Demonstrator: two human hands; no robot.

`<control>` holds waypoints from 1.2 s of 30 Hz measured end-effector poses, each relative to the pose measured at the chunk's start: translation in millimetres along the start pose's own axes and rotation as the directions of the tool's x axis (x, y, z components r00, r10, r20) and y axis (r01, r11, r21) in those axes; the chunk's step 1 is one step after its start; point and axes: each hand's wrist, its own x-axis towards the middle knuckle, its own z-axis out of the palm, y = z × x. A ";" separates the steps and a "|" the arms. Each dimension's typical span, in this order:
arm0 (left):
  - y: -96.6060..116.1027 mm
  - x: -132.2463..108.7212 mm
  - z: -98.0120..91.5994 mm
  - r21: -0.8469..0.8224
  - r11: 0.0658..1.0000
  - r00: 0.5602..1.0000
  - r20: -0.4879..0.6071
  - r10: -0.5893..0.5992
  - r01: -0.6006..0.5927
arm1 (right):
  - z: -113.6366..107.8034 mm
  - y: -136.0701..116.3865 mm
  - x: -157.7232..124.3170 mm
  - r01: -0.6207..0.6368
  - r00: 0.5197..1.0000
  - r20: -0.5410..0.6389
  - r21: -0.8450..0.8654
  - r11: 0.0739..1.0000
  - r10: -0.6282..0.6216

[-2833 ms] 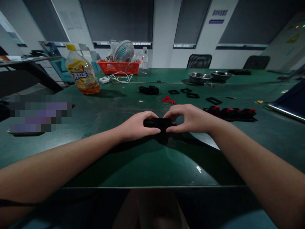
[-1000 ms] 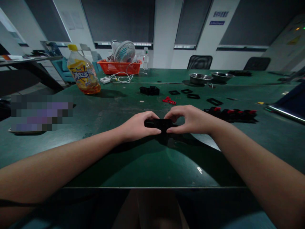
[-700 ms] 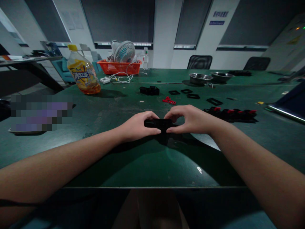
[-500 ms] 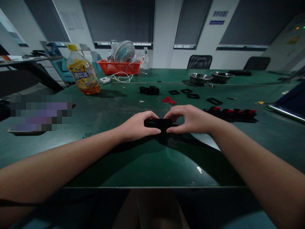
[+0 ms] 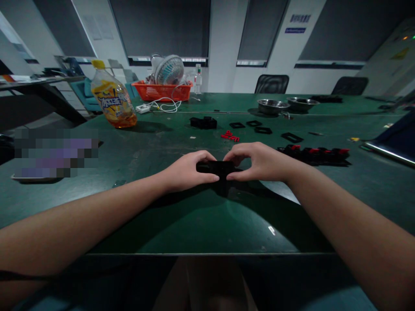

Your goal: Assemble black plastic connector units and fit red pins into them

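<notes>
A dark black part [image 5: 222, 166] is held between both hands over the green table [image 5: 181, 229]. My left hand [image 5: 191, 170] is closed on its left end, thumb in front and fingers behind. On its right end, my right hand [image 5: 254, 162] pinches it with thumb and fingers. The part's details are lost in shadow. Beyond the hands lie small red pieces [image 5: 230, 136], several flat black frames [image 5: 263, 130] and a black block cluster [image 5: 203, 123]. A row of black parts with red tips [image 5: 314, 154] sits beyond my right forearm.
A drink bottle [image 5: 113, 97] stands at the left, behind a blurred-out flat object [image 5: 55, 160]. Farther back are an orange basket [image 5: 162, 91] holding a fan, a white cable [image 5: 165, 105] and two metal bowls [image 5: 272, 106]. A dark blue object [image 5: 397, 138] is at the right edge.
</notes>
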 end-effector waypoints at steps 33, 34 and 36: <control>-2.6 0.7 0.7 -0.026 1.000 1.000 0.001 0.017 -0.017 | -0.3 -0.1 0.3 0.014 1.000 0.010 -0.033 0.999 -0.014; -2.8 0.9 0.7 -0.027 1.000 1.000 0.002 0.016 -0.016 | -0.3 -0.4 0.2 0.012 1.000 0.008 -0.034 0.999 -0.012; -3.0 1.0 0.5 -0.027 1.000 1.000 0.003 0.013 -0.013 | -0.3 -0.8 -0.1 0.009 1.000 0.002 -0.031 0.999 -0.009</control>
